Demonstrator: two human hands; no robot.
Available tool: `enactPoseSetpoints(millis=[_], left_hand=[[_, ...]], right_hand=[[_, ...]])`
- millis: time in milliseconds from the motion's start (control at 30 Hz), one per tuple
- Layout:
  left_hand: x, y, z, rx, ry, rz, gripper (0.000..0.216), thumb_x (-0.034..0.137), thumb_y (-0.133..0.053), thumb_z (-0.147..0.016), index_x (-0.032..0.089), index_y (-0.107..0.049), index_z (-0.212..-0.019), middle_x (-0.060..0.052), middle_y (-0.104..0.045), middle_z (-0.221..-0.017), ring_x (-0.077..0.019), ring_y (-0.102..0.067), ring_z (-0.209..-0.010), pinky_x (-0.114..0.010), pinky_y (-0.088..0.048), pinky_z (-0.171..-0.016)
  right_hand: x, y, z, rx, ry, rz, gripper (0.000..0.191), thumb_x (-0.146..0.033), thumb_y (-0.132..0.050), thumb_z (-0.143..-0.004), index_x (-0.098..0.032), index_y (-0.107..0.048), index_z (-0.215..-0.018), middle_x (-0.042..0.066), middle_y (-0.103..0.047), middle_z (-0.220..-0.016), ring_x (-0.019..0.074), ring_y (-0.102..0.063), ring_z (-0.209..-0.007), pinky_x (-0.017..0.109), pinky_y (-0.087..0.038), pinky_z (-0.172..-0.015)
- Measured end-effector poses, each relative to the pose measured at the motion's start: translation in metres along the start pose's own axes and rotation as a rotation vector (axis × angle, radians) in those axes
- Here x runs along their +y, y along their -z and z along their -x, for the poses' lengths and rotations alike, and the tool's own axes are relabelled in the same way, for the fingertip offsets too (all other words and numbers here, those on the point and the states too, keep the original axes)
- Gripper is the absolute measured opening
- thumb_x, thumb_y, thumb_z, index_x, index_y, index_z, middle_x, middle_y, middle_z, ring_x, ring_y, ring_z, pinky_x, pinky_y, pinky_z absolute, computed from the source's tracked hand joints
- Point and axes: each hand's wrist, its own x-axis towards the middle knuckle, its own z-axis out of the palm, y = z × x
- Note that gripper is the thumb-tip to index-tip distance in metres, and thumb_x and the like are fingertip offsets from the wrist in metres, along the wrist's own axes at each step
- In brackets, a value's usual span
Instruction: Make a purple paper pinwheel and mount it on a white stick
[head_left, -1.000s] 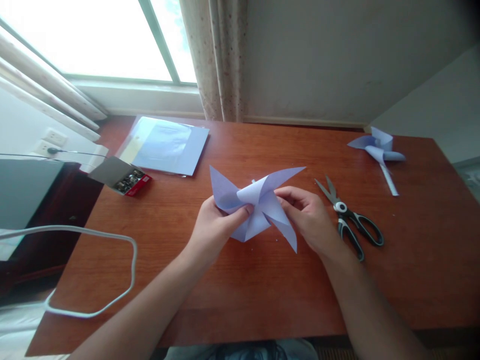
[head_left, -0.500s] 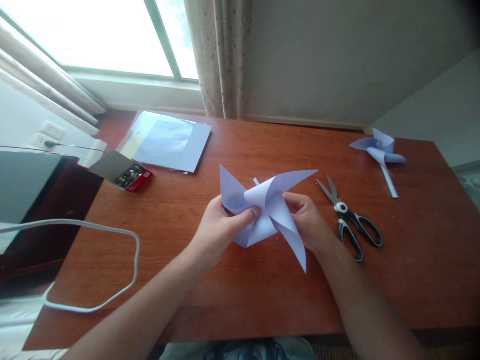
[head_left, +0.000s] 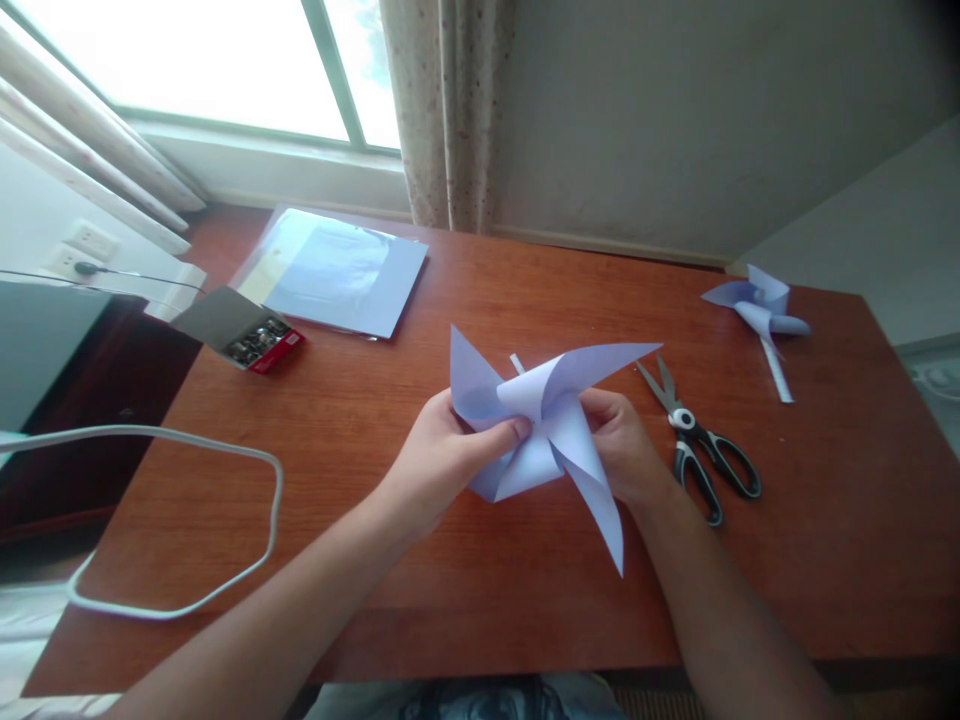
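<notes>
A pale blue paper pinwheel (head_left: 541,420) with pointed flaps is held above the middle of a reddish wooden table (head_left: 480,580). My left hand (head_left: 442,460) pinches it at the centre, thumb pressed on the gathered flaps. My right hand (head_left: 622,445) grips it from the right, fingers partly hidden behind a flap. A small white strip (head_left: 517,363) sticks up behind the paper.
Black-handled scissors (head_left: 697,440) lie just right of my right hand. A finished blue pinwheel (head_left: 757,315) on a white stick lies at the far right. A plastic sleeve of blue paper (head_left: 334,270) and an open box of metal pins (head_left: 251,338) sit at the left. A white cable (head_left: 172,520) loops over the left edge.
Both hands have shifted slightly right with the pinwheel. Its lower right flap now hangs lower and longer, and my right hand has slipped further behind the paper.
</notes>
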Motion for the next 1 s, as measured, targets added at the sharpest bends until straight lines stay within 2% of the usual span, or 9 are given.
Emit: enactPoseSetpoints(millis=[267, 500, 700, 867, 1000], left_hand=[[-0.0019, 0.0022, -0.0007, -0.039, 0.039, 0.078, 0.031, 0.028, -0.093, -0.068, 0.014, -0.076, -0.09, -0.006, -0.08, -0.09, -0.0158, -0.068, -0.076, -0.024, -0.053, -0.07], [-0.0005, 0.0014, -0.0002, -0.119, 0.1, 0.161, 0.033, 0.018, -0.092, -0.064, 0.012, -0.077, -0.092, -0.007, -0.08, -0.091, -0.0166, -0.068, -0.077, -0.023, -0.053, -0.07], [-0.0001, 0.0008, 0.0004, -0.108, 0.11, 0.172, 0.035, 0.018, -0.092, -0.063, 0.012, -0.077, -0.094, -0.008, -0.08, -0.092, -0.0183, -0.069, -0.078, -0.025, -0.053, -0.072], [-0.0003, 0.0006, 0.0006, -0.101, 0.113, 0.159, 0.034, 0.024, -0.093, -0.065, 0.013, -0.077, -0.093, -0.008, -0.079, -0.09, -0.0181, -0.069, -0.075, -0.025, -0.052, -0.069], [0.0012, -0.0004, 0.0008, -0.1, 0.116, 0.176, 0.033, 0.02, -0.092, -0.063, 0.013, -0.076, -0.092, -0.007, -0.079, -0.089, -0.0178, -0.069, -0.076, -0.026, -0.052, -0.071]], right_hand=[[0.0021, 0.0005, 0.0013, -0.035, 0.032, 0.019, 0.03, -0.043, -0.095, -0.064, -0.023, -0.079, -0.079, 0.001, -0.074, -0.072, 0.0166, -0.068, -0.064, 0.027, -0.055, -0.061], [-0.0005, 0.0001, 0.0021, -0.066, 0.042, 0.053, 0.034, -0.049, -0.093, -0.065, -0.022, -0.077, -0.079, 0.004, -0.075, -0.075, 0.0235, -0.074, -0.083, 0.028, -0.057, -0.062], [-0.0008, 0.002, 0.0031, -0.058, 0.006, 0.102, 0.043, -0.058, -0.09, -0.066, -0.02, -0.077, -0.083, 0.008, -0.077, -0.085, 0.0273, -0.073, -0.091, 0.036, -0.062, -0.07], [0.0039, 0.0035, 0.0032, -0.029, 0.013, 0.076, 0.04, -0.055, -0.093, -0.062, -0.022, -0.076, -0.079, 0.006, -0.077, -0.083, 0.0264, -0.074, -0.089, 0.034, -0.061, -0.068], [0.0025, 0.0039, 0.0032, -0.025, -0.005, 0.126, 0.045, -0.06, -0.091, -0.063, -0.022, -0.078, -0.083, 0.007, -0.076, -0.082, 0.0279, -0.073, -0.09, 0.037, -0.062, -0.072]])
